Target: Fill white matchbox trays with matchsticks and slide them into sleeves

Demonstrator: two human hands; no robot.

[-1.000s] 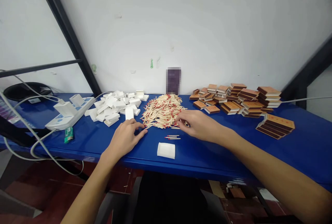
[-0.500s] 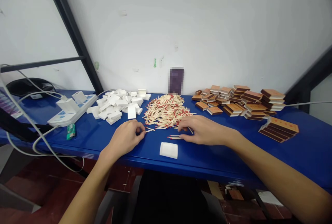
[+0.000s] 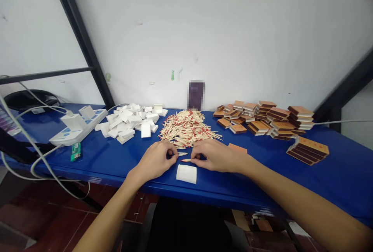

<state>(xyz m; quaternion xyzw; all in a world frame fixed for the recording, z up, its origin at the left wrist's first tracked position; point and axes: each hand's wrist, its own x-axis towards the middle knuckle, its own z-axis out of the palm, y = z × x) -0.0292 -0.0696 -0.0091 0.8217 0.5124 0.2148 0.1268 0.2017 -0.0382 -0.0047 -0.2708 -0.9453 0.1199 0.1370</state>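
A large heap of red-tipped matches [image 3: 188, 127] lies on the blue table. My left hand [image 3: 159, 160] is in front of the heap, thumb and forefinger pinched on a few matches [image 3: 182, 154] whose pale ends point right. Facing it, my right hand [image 3: 214, 155] pinches a small bundle of matches [image 3: 185, 160], red heads toward the left. Just below both hands sits a white matchbox tray [image 3: 186, 174], touched by neither. An orange matchbox sleeve [image 3: 237, 148] shows partly behind my right forearm.
White trays [image 3: 128, 121] are piled at left. Matchbox sleeves [image 3: 256, 118] are heaped at right, with a separate stack [image 3: 308, 150] nearer the front. A power strip [image 3: 78, 127] with cables and a green packet [image 3: 76, 151] lie far left. Dark frame bars stand on both sides.
My left hand has moved right, toward my right hand. The right fingers have closed round the matches and shifted slightly left. An orange sleeve has come into sight behind the right forearm.
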